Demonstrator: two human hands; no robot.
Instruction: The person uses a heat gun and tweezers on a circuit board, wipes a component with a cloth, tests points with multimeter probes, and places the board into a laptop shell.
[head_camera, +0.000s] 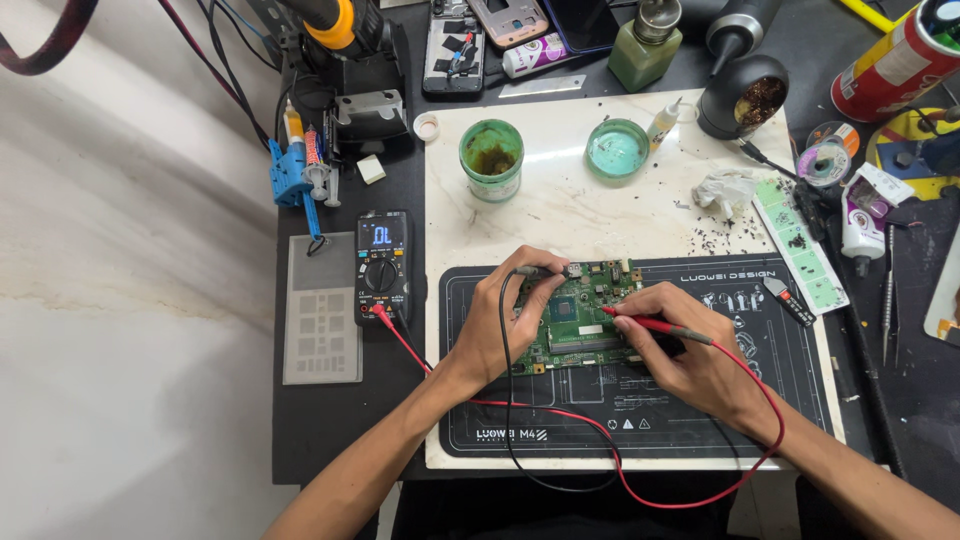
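A green circuit board (575, 312) lies on a black work mat (700, 420) in the middle of the bench. My left hand (505, 325) rests on the board's left edge and holds a black test probe (535, 271) whose tip touches the board's top left. My right hand (685, 355) grips a red test probe (655, 324) like a pen, its tip on the board's right side. Both probe leads loop off the front edge and run to a black multimeter (383, 262) with a lit screen, left of the mat.
A white marble slab (560, 200) under the mat carries two green round jars (491, 158) (617, 150). A grey metal stencil (322, 310) lies far left. Phones, bottles, a brass wool tip cleaner (742, 97) and tweezers (889, 305) crowd the back and right.
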